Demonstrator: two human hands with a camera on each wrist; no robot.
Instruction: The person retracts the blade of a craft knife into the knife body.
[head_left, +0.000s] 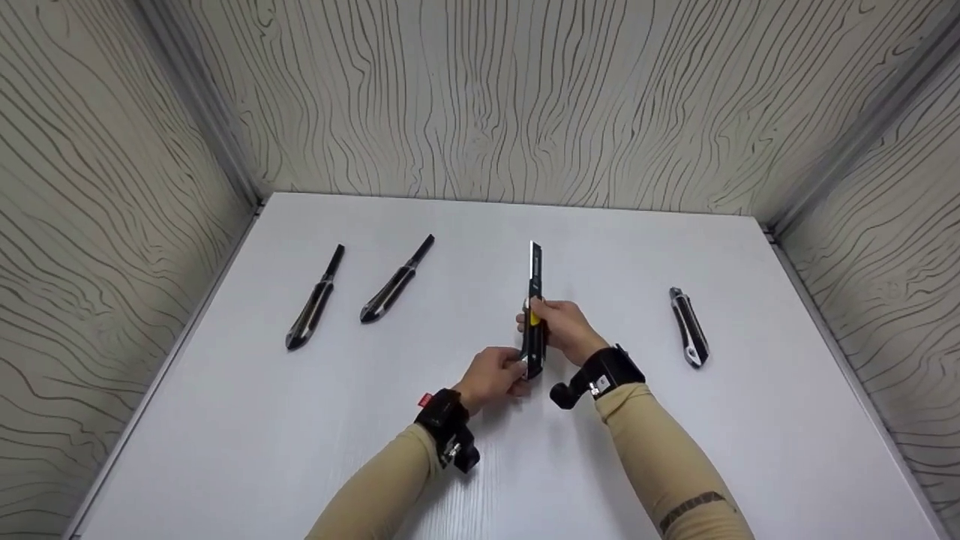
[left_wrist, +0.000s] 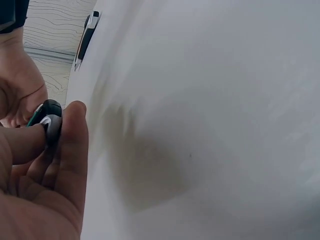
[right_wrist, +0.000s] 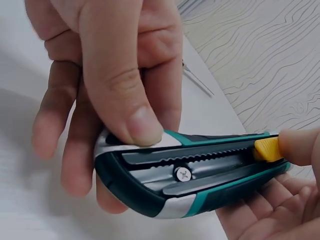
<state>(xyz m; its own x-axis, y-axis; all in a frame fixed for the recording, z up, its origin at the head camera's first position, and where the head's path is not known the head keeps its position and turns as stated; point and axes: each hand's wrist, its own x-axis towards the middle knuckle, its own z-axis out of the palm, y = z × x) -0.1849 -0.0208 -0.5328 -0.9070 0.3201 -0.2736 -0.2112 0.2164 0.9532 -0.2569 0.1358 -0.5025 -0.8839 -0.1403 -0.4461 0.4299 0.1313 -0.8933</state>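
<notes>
A utility knife (head_left: 534,330) with a dark green and black body and a yellow slider (right_wrist: 267,149) is held above the white table (head_left: 300,420), its blade (head_left: 535,259) out and pointing away from me. My left hand (head_left: 516,369) pinches the knife's butt end (left_wrist: 50,117) between thumb and fingers. My right hand (head_left: 538,319) grips the middle of the body. Its thumb (right_wrist: 300,147) rests against the yellow slider. In the right wrist view the left hand's fingers (right_wrist: 115,75) wrap the rounded end of the knife (right_wrist: 200,175).
Two dark knives (head_left: 313,304) (head_left: 394,283) lie at the left of the table with blades out. A third, with its blade retracted (head_left: 690,326), lies to the right; a knife (left_wrist: 86,40) also shows near the table edge. Patterned walls (head_left: 525,97) enclose three sides.
</notes>
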